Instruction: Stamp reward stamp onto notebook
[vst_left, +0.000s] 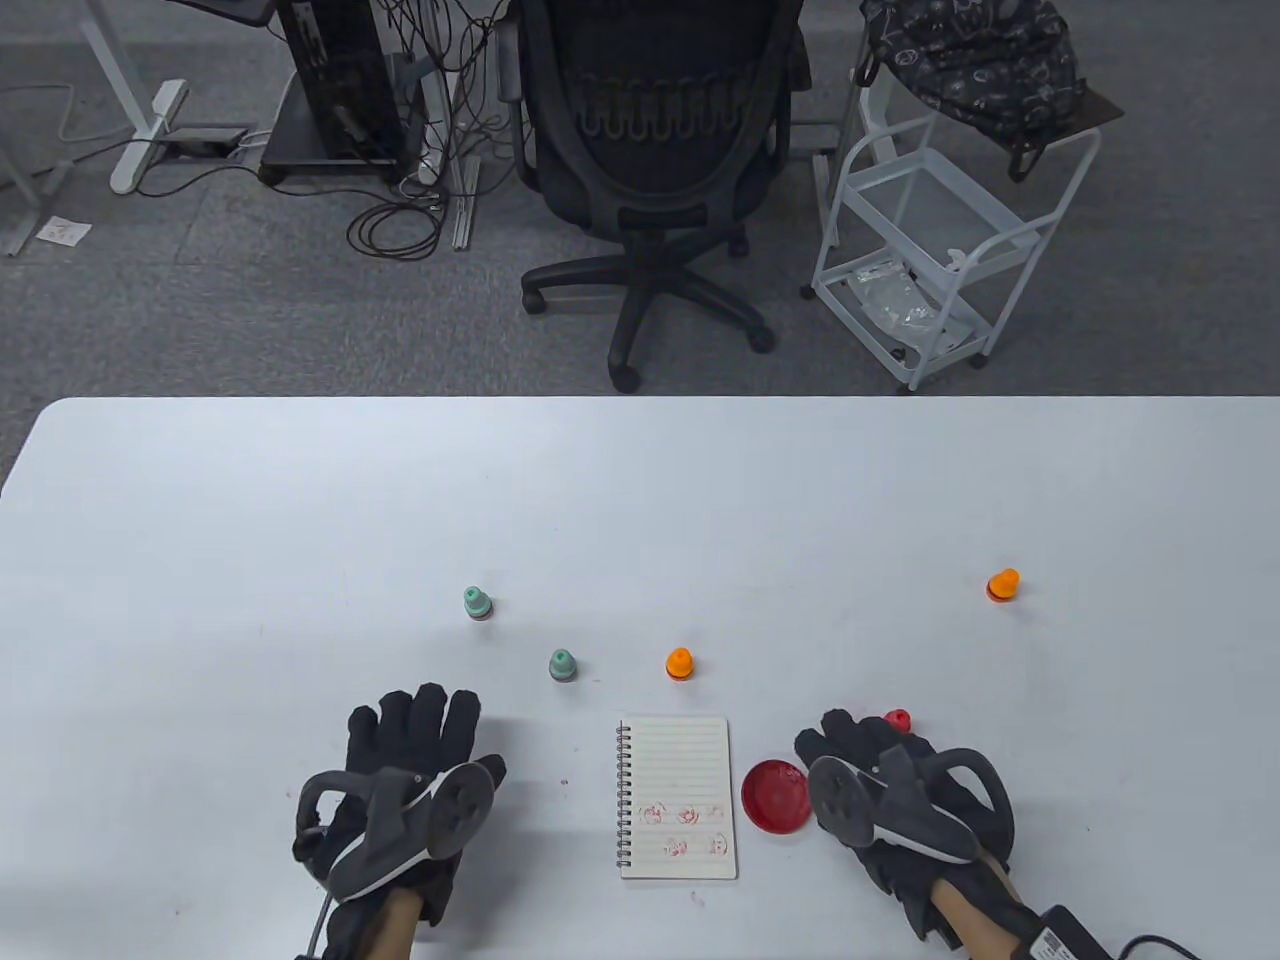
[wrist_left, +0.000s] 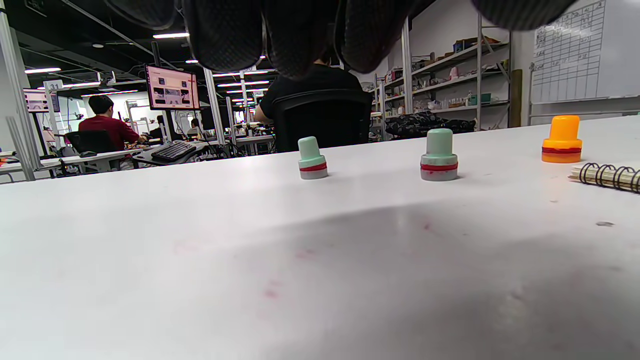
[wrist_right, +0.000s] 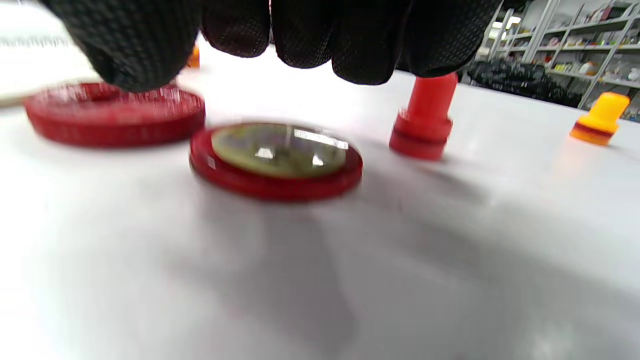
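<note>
The small spiral notebook (vst_left: 678, 797) lies open near the table's front edge, with several red prints on its lower lines. My right hand (vst_left: 865, 750) lies just right of it with loosely bent fingers (wrist_right: 320, 30) and holds nothing. A red stamp (vst_left: 898, 720) (wrist_right: 425, 125) stands upright just past its fingertips. A red round disc (vst_left: 775, 795) (wrist_right: 115, 115) lies between the notebook and this hand. A second red disc (wrist_right: 275, 160) with a shiny top lies under the fingers, hidden in the table view. My left hand (vst_left: 420, 735) rests flat and empty to the left of the notebook.
Two green stamps (vst_left: 476, 602) (vst_left: 563, 665) and an orange stamp (vst_left: 679, 663) stand beyond the notebook. Another orange stamp (vst_left: 1003, 585) stands at the far right. Past the table's far edge are an office chair (vst_left: 655, 150) and a white cart (vst_left: 940, 250).
</note>
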